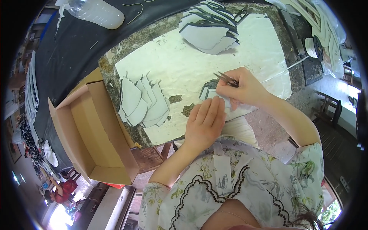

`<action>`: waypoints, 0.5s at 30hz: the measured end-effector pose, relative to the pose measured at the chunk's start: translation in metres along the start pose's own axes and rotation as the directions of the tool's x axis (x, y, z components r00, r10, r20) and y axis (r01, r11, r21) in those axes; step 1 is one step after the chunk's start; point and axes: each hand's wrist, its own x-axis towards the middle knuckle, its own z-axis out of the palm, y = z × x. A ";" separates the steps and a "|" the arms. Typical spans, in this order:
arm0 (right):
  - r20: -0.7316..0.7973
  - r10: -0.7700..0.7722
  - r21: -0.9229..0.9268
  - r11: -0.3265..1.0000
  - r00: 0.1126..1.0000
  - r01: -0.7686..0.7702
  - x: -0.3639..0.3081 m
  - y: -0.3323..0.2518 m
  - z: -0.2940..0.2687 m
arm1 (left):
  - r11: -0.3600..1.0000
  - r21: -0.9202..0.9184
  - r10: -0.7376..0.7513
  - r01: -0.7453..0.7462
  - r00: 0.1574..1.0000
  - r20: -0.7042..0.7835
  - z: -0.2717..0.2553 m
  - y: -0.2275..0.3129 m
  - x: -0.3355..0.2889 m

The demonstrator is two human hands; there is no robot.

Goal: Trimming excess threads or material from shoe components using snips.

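My right hand (245,89) is closed around small dark metal snips (229,80), their two pointed tips directed to the upper left. Under and beside both hands lies a light grey-white cut piece with a dark edge (209,92), partly hidden by my fingers. My left hand (207,122) rests with straight fingers flat on the near side of that piece. A fanned group of similar pale pieces (143,101) lies to the left on the white sheet (180,57). At the far side sits a thicker stack of pale pieces with dark edges (209,36).
An open cardboard box (101,130) stands left of the stone-like work slab (140,46). A cloudy plastic bottle (97,13) lies on dark cloth at the far left. A spool of white cord (312,47) is at the right. In the left background is a person in red (67,189).
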 end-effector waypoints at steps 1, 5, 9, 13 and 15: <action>-0.002 0.003 0.002 1.000 1.000 -0.003 0.000 0.000 0.001 | 1.000 -0.001 -0.002 0.002 1.000 0.006 0.000 0.001 0.000; -0.028 -0.038 -0.030 0.999 0.999 0.037 0.000 -0.001 0.007 | 0.993 -0.105 -0.049 0.044 0.998 -0.045 0.000 -0.001 -0.003; -0.018 -0.045 -0.057 0.997 0.999 0.044 -0.002 -0.002 0.006 | 0.969 -0.198 -0.175 0.149 0.977 -0.121 0.000 -0.002 0.000; -0.032 -0.024 -0.079 0.997 0.999 0.022 -0.005 -0.005 0.007 | 0.974 -0.140 -0.184 0.178 0.982 -0.033 0.000 0.000 0.001; -0.001 -0.035 -0.117 0.992 0.999 0.034 -0.006 -0.005 0.004 | 0.981 -0.115 -0.157 0.155 0.987 -0.015 -0.001 0.000 0.000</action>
